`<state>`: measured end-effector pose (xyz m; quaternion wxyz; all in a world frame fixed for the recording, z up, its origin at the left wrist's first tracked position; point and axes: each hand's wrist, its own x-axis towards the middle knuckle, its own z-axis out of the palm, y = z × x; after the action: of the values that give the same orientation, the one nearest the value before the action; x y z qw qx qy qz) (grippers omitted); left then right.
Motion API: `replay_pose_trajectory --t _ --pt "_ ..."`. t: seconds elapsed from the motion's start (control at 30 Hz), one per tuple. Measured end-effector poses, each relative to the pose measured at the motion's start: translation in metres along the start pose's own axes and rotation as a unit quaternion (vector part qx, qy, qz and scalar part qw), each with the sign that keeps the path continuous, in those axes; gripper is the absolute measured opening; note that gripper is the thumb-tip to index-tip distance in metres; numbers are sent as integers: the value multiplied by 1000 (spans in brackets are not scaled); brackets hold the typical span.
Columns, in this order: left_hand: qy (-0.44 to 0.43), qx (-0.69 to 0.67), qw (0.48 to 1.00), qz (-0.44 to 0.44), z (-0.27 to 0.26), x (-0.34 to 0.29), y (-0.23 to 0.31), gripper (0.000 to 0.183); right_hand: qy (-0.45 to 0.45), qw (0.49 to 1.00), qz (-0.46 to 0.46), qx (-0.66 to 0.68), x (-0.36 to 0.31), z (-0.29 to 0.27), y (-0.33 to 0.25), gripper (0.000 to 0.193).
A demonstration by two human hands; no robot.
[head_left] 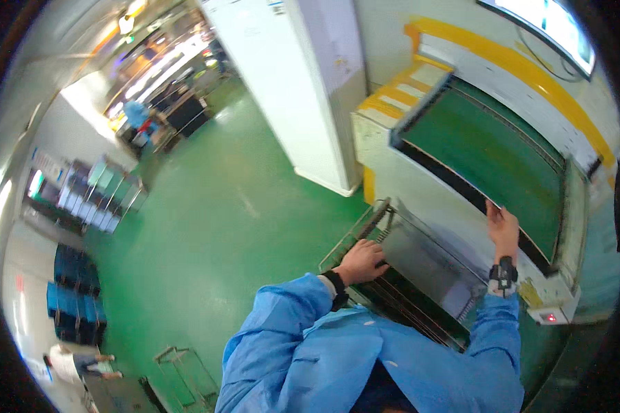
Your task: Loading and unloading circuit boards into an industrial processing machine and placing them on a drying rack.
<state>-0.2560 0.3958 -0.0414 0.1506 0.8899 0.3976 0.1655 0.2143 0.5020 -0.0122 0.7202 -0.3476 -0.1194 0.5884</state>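
Observation:
My left hand (364, 263) is closed, with its fingers curled over the side of a wire rack (337, 258) in front of me. Several thin dark panels (413, 303) stand on edge in this rack, close below those fingers. Farther right, my right hand (504, 230) reaches up to the front edge of a machine's flat green bed (482, 148). Thumb and fingers are pinched together at the dark strip along that edge. Whether a thin sheet is between them cannot be made out.
A white pillar (289, 82) rises beyond the rack. Yellow tape edges the machine (393, 103), and a screen (551, 27) hangs above. A small wheeled frame (186, 372) stands on the green floor at lower left. Blue crates (76, 296), loaded carts (103, 193) and other people are farther left.

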Motion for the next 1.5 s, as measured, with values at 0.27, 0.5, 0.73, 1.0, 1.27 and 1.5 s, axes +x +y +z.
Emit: replay_pose_trajectory --t 0.27,0.5,0.73,1.0,1.27,1.5 --pt "3 22 1000 10 -1 0 0 30 40 997 62 9 8 1 -6 35" --pt "9 5 1000 12 0 2 1 29 -13 989 98 -111 -25 19 -21 41" --pt "23 1 1000 16 -4 -3 3 28 -90 954 98 -270 -73 26 7 33" --pt "63 -1 998 29 -2 -3 4 27 -275 721 132 -622 -151 -20 123 32" --pt "113 16 993 33 5 -10 2 28 -288 645 13 -708 -204 -28 157 36" --pt "106 -13 994 39 1 -14 5 35 -272 492 -63 -825 -190 -37 162 31"
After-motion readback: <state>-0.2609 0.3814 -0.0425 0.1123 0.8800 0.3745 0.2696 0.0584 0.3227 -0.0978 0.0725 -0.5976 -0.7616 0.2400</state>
